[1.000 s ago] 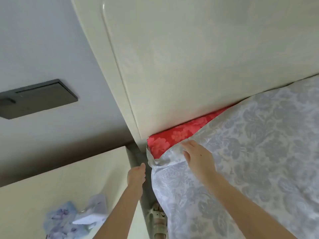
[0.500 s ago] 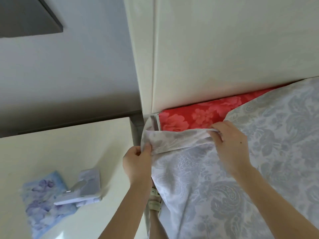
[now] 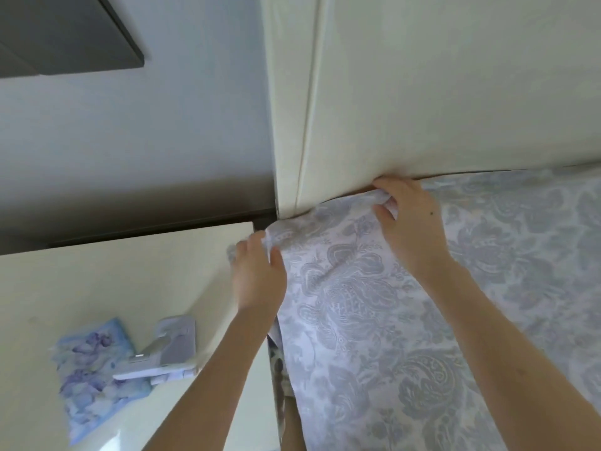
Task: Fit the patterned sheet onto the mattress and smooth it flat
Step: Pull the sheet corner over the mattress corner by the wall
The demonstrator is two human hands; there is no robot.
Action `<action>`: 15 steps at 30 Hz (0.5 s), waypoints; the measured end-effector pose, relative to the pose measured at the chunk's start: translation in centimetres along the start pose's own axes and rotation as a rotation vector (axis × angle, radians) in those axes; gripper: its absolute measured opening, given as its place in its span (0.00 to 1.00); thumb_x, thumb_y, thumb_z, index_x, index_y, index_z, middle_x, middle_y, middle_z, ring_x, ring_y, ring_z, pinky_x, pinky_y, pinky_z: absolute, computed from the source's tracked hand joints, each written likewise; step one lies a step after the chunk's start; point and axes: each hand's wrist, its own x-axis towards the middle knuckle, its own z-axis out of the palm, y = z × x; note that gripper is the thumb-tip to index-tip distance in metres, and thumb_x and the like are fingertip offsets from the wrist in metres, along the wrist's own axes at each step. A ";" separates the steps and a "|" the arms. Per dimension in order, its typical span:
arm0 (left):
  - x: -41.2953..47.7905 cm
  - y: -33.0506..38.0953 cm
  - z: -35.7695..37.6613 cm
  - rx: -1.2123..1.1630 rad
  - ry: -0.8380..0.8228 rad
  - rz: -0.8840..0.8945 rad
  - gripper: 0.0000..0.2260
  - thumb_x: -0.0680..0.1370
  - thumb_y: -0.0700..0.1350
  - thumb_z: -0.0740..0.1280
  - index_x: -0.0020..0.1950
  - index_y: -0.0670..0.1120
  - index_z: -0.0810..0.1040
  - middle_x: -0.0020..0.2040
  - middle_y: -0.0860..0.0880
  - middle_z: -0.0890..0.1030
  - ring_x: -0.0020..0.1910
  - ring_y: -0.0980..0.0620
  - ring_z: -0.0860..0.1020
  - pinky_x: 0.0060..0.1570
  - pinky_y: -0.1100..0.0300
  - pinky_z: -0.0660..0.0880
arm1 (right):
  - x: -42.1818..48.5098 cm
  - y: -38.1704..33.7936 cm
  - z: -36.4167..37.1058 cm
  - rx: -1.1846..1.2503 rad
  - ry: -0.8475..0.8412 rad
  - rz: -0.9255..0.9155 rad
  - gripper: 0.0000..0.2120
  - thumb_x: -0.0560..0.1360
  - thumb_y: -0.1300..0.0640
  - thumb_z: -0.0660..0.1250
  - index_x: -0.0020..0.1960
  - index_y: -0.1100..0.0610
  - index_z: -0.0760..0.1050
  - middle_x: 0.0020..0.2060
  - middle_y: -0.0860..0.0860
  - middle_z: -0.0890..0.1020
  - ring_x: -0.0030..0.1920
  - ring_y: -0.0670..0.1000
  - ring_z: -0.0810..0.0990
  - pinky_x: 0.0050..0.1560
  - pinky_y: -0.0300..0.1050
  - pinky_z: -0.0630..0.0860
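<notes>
A cream headboard [image 3: 455, 92] stands hard against the far edge of the patterned sheet [image 3: 374, 320], leaving only a thin seam where the right hand [image 3: 409, 222] pinches fabric. At left a bedside cabinet [image 3: 113, 281] crowds the sheet's side, the left hand [image 3: 257, 278] gripping its corner over the narrow gap [image 3: 276, 362]; a floral packet [image 3: 91, 385] and lilac device [image 3: 169, 349] take the cabinet's near part.

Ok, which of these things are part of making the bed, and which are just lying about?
Part of the job:
sheet, spread over the bed
left hand, gripping its corner
right hand, pinching its top edge by the headboard

Just lying about:
flowered packet and lilac gadget, on the bedside table
dark shelf, on the wall
</notes>
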 end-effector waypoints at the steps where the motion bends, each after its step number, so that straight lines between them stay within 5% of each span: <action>1: 0.5 -0.3 0.8 -0.023 -0.021 0.048 0.16 0.80 0.47 0.59 0.67 0.46 0.71 0.61 0.44 0.75 0.59 0.44 0.75 0.59 0.51 0.72 | -0.3 0.1 -0.2 0.022 0.020 -0.008 0.17 0.74 0.67 0.65 0.62 0.60 0.75 0.57 0.55 0.79 0.46 0.50 0.77 0.57 0.43 0.74; 5: 3.2 0.1 2.8 -0.421 -0.401 -0.169 0.25 0.75 0.64 0.61 0.64 0.49 0.75 0.57 0.45 0.80 0.54 0.45 0.78 0.56 0.49 0.74 | -2.2 1.5 -1.3 -0.044 0.199 -0.005 0.18 0.75 0.67 0.64 0.64 0.59 0.74 0.62 0.55 0.78 0.57 0.55 0.80 0.51 0.46 0.77; 7: 3.6 0.4 3.7 -0.574 -0.582 -0.337 0.19 0.77 0.60 0.60 0.61 0.50 0.76 0.49 0.49 0.79 0.44 0.52 0.76 0.47 0.60 0.72 | -2.8 2.8 -1.3 -0.181 0.221 0.092 0.18 0.76 0.61 0.66 0.65 0.57 0.73 0.63 0.54 0.77 0.55 0.57 0.80 0.45 0.44 0.74; 9: 4.0 0.8 4.2 -0.573 -0.625 -0.375 0.11 0.80 0.54 0.61 0.48 0.49 0.78 0.36 0.51 0.76 0.34 0.56 0.71 0.35 0.68 0.68 | -2.7 4.3 -0.4 -0.301 0.060 0.203 0.24 0.77 0.51 0.65 0.71 0.53 0.67 0.70 0.54 0.70 0.63 0.59 0.74 0.50 0.49 0.74; 12: 4.9 0.5 4.2 -0.416 -0.194 -0.202 0.17 0.79 0.46 0.63 0.30 0.48 0.70 0.28 0.51 0.69 0.28 0.54 0.65 0.27 0.61 0.63 | -2.1 5.9 1.5 -0.372 -0.213 0.211 0.27 0.78 0.45 0.60 0.75 0.51 0.60 0.75 0.57 0.61 0.73 0.61 0.61 0.66 0.56 0.67; 15: 5.3 -0.3 4.0 -0.330 0.169 -0.247 0.14 0.79 0.46 0.62 0.34 0.43 0.70 0.30 0.50 0.71 0.31 0.49 0.69 0.29 0.57 0.62 | -1.6 6.3 2.9 -0.481 -0.195 0.106 0.23 0.77 0.45 0.61 0.68 0.53 0.71 0.68 0.61 0.70 0.64 0.66 0.69 0.57 0.60 0.72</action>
